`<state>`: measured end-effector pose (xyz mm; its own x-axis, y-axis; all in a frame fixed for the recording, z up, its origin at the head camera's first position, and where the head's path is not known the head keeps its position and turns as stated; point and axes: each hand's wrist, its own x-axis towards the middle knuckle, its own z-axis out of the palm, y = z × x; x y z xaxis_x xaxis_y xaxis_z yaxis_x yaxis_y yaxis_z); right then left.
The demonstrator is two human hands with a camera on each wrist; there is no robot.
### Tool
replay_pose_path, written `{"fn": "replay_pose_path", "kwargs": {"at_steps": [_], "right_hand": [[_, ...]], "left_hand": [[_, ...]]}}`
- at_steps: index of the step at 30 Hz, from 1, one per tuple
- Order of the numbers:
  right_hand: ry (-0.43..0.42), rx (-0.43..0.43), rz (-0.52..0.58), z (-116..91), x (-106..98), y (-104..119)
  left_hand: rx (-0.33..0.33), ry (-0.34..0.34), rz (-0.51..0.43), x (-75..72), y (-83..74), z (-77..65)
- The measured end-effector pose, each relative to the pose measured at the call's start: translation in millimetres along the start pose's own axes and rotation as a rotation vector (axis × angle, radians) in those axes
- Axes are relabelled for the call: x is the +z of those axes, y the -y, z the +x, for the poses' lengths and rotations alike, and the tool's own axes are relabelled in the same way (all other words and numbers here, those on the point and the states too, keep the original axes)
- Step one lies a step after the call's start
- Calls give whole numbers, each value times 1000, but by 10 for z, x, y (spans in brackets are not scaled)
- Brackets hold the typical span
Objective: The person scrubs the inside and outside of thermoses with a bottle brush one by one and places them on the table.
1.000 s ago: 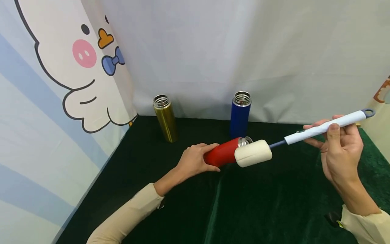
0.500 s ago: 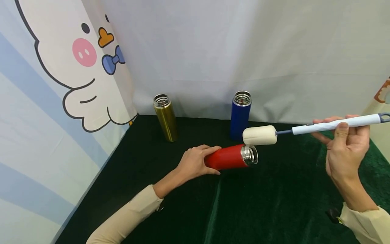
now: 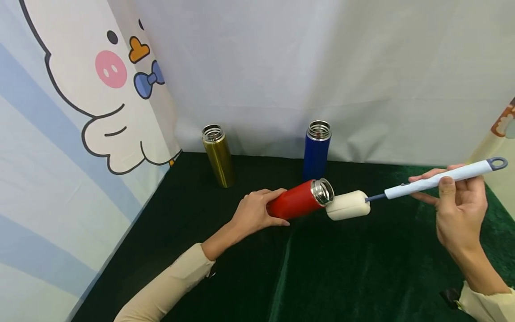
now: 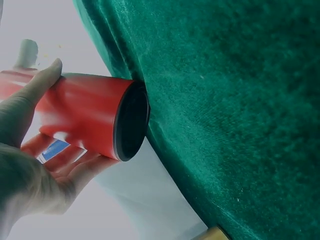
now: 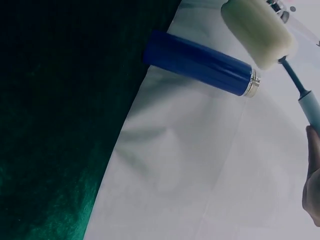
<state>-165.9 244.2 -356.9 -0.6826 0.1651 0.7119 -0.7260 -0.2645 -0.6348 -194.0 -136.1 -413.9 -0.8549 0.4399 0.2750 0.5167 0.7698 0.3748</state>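
Note:
My left hand [image 3: 253, 210] grips a red bottle [image 3: 295, 200] round its base end; the bottle is tilted, its open steel mouth facing right. In the left wrist view the dark underside of the red bottle [image 4: 85, 112] shows, with thumb and fingers wrapped round the body. My right hand [image 3: 460, 210] holds a bottle brush [image 3: 436, 181] by its pale blue handle, thumb along the near side. The brush's cream sponge head [image 3: 348, 205] overlaps the lower rim of the bottle's mouth in the head view, outside the opening. The right wrist view catches the sponge head [image 5: 257, 30] and part of the hand.
A gold bottle [image 3: 219, 158] and a blue bottle [image 3: 316, 154], both lidless, stand upright at the back of the dark green cloth [image 3: 342, 268]. Behind them hangs a pale curtain [image 3: 257, 80]. A cartoon-printed drape [image 3: 80, 134] borders the left side.
The sponge head went from in front of the bottle's mouth up above it, then down to the mouth's lower right. The red bottle's mouth dipped, then lifted again.

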Motion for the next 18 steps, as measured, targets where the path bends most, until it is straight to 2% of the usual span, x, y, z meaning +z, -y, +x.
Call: {"fn": "replay_pose_path", "kwargs": {"at_steps": [6,13,18], "right_hand": [[34,-11,71,-44,28,53],[53,-28,294,-30,156,100],[11,-67,300,41,329,110]], "left_hand": [[-18,3,6,-6,-13,2],[17,9,43,10,-44,11],[60,20,60,23,-71,7]]}}
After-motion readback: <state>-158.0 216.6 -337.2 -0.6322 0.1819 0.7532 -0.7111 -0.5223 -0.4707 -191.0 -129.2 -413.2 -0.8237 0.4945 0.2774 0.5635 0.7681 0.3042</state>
